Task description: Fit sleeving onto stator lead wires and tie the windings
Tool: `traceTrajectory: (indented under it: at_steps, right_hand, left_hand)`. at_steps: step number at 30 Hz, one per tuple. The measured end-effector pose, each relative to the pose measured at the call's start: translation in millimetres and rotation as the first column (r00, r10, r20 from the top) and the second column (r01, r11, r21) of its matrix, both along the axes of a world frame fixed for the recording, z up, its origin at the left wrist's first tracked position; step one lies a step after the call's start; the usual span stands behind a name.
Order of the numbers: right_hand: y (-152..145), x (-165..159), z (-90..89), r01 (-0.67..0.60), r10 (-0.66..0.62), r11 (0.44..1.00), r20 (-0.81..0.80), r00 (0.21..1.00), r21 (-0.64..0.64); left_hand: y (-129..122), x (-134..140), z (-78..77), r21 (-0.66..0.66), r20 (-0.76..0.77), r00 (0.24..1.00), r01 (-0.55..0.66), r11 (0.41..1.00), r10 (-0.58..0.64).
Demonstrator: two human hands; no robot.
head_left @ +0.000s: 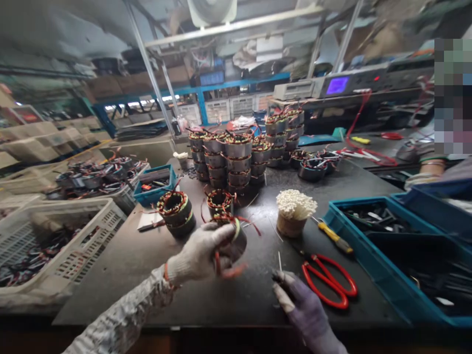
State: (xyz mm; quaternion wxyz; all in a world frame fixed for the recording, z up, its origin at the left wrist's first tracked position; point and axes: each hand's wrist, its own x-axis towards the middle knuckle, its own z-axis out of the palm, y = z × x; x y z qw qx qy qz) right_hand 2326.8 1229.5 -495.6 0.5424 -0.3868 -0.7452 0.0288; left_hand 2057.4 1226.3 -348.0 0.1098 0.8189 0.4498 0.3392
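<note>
My left hand point(206, 248), in a white glove, is closed on a wire-wound motor stator point(238, 243) and holds it tilted over the dark table. Its loose orange-red leads hang below my fingers and are blurred. My right hand point(300, 300), in a purple glove with dark fingertips, is pinched together low on the right. A thin white stick point(279, 260) points up from those fingertips. Behind the held stator stands another stator point(218, 201). To the left, two more stators point(176, 211) are stacked. A round tub point(291, 226) full of white-tipped sticks point(296, 202) stands beyond my right hand.
Red-handled scissors point(330, 280) and a yellow screwdriver point(335, 237) lie right of my right hand, beside blue bins point(372, 265). Tall stator stacks point(236, 162) rise at the back. White crates point(106, 221) stand left. A co-worker's arm point(433, 167) shows at far right.
</note>
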Motion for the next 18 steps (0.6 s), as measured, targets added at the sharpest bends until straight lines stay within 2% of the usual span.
traceTrajectory:
  at_steps: [2,4,6,8,10,11,13,14,15,16,17,18]
  right_hand:
    - [1.9,-11.8,-1.0,0.015,-0.015,0.998,-0.003,1.0,-0.057]
    - [1.2,-18.6,-7.9,0.051,-0.051,0.997,-0.002,0.999,-0.059]
    - [-2.5,-19.5,-11.6,0.028,-0.027,1.0,0.013,1.0,-0.009]
    - [-7.1,-16.9,-6.2,-0.099,0.098,0.995,0.064,0.993,0.006]
    - [-8.8,-14.2,7.6,-0.251,0.256,0.966,0.092,0.962,-0.059]
    - [-7.7,-13.8,15.9,-0.31,0.319,0.944,0.066,0.946,-0.116]
    - [-0.6,-16.1,31.3,-0.359,0.335,0.897,-0.134,0.933,-0.257]
    - [4.9,-18.9,37.4,-0.366,0.271,0.865,-0.294,0.917,-0.345]
    - [11.2,-22.6,42.0,-0.381,0.167,0.815,-0.454,0.875,-0.436]
    - [17.4,-26.9,45.4,-0.414,0.046,0.75,-0.583,0.811,-0.516]
    - [22.8,-31.0,48.0,-0.458,-0.066,0.68,-0.669,0.74,-0.573]
    - [26.8,-34.4,50.1,-0.507,-0.145,0.615,-0.719,0.68,-0.603]
  left_hand:
    - [-6.8,10.8,-22.8,-0.01,-0.181,0.973,0.141,0.99,-0.14]
    - [-6.7,17.6,-42.3,-0.027,-0.401,0.879,0.269,0.963,-0.257]
    - [-7.2,20.5,-55.5,-0.051,-0.539,0.789,0.32,0.946,-0.296]
    - [-13.0,20.6,-62.1,-0.036,-0.565,0.777,0.313,0.949,-0.278]
    - [-24.6,19.1,-65.6,0.013,-0.469,0.85,0.279,0.96,-0.24]
    - [-31.3,18.2,-67.7,0.034,-0.366,0.905,0.244,0.969,-0.215]
    - [-41.8,15.8,-74.6,0.015,-0.027,0.996,0.083,0.996,-0.083]
    - [-43.8,14.0,-79.2,-0.055,0.202,0.978,-0.045,0.997,0.055]
    - [-42.9,11.7,-83.8,-0.179,0.427,0.873,-0.173,0.969,0.235]
    - [-39.1,8.8,-87.8,-0.342,0.59,0.691,-0.255,0.904,0.418]
    - [-33.0,5.4,-90.9,-0.502,0.669,0.486,-0.263,0.824,0.562]
    - [-25.9,1.9,-92.6,-0.622,0.682,0.324,-0.213,0.753,0.655]
